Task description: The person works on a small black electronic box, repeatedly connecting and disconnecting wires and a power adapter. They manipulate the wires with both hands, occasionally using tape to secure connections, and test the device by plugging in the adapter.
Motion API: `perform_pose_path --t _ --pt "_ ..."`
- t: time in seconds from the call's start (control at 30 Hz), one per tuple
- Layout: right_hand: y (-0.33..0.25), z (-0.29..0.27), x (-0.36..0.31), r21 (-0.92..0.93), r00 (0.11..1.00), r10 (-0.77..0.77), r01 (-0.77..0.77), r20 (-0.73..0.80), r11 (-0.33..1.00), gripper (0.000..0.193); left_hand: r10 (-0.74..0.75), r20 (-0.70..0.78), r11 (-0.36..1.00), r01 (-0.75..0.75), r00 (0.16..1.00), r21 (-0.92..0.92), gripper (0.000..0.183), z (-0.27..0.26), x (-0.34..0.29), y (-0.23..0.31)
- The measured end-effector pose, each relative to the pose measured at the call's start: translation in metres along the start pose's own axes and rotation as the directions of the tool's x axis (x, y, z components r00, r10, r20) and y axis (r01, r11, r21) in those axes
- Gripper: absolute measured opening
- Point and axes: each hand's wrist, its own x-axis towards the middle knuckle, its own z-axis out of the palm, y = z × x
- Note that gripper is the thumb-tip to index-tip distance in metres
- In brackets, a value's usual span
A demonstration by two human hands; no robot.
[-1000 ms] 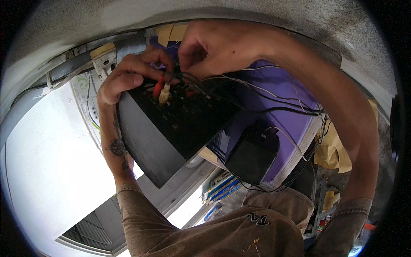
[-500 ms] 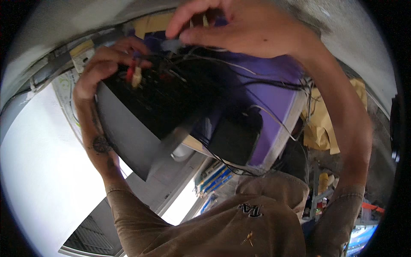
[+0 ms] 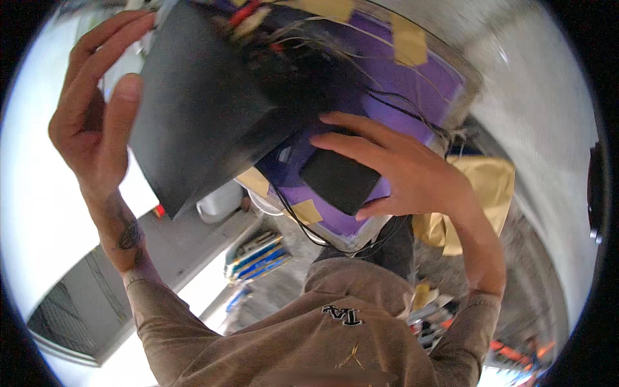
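A large dark grey casing (image 3: 200, 97) stands tilted at the upper left, its wired side turned to the right. Red and pale yellow plugs (image 3: 245, 19) and thin cables show along that side, blurred. My left hand (image 3: 97, 109) is beside the casing's left edge, fingers stretched and thumb apart; the fingertips come close to its upper edge, and contact is unclear. On the purple tabletop (image 3: 429, 97) lies a flat black box-like object (image 3: 342, 180) with rounded corners. My right hand (image 3: 412, 168) spans it, fingers along the far side and thumb at the near corner.
Black cables (image 3: 296, 219) hang over the table's near edge, others run to its right corner. Tan tape (image 3: 409, 39) marks the tabletop. A brown paper piece (image 3: 483, 187) lies to the right, by a grey wall (image 3: 541, 116). Blue-edged stacked items (image 3: 261, 258) sit below left.
My left hand has left the plugs and moved to the casing's left side. My right hand has come down from the cables to the black object. The view has shifted and turned.
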Motion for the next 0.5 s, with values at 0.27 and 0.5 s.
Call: perform_pose_path --t 0.27,0.5 --pt "-0.005 -0.009 -0.063 0.643 0.950 0.206 -0.006 -0.236 0.766 0.063 -0.135 -0.320 0.990 0.137 0.938 -0.015 0.033 0.015 -0.074 0.022" --pt "-0.117 -0.101 -0.095 0.711 0.932 0.338 -0.327 0.133 0.622 0.037 -0.291 -0.348 0.955 0.295 0.891 -0.040 0.031 0.020 -0.083 0.033"
